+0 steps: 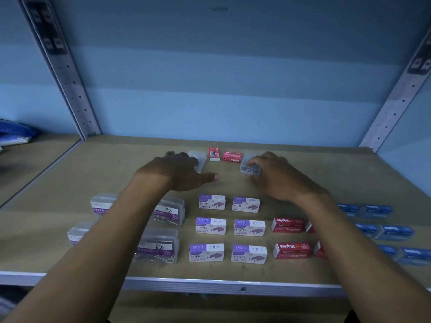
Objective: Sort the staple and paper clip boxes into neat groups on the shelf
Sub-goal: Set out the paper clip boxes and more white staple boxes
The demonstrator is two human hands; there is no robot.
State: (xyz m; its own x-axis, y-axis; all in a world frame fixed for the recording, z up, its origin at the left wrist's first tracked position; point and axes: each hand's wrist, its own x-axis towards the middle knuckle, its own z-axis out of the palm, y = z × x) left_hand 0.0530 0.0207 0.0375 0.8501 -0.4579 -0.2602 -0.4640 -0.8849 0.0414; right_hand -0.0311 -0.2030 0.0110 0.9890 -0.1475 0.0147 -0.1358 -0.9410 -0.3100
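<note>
Purple-white staple boxes (211,226), red ones (289,225), blue ones (395,232).

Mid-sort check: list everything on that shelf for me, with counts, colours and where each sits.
purple staple boxes: six, purple and white, two columns at centre front.
red staple boxes: six visible, four right of the purple ones partly behind the right forearm, two loose at the back.
blue boxes: about six, far right, blurred.
paper clip boxes: four, clear with purple labels, front left.
small clear boxes: two, at the back, one under each hand.
shelf: one, tan board.
left hand: on the left clear box.
right hand: grip on the right clear box.
</note>
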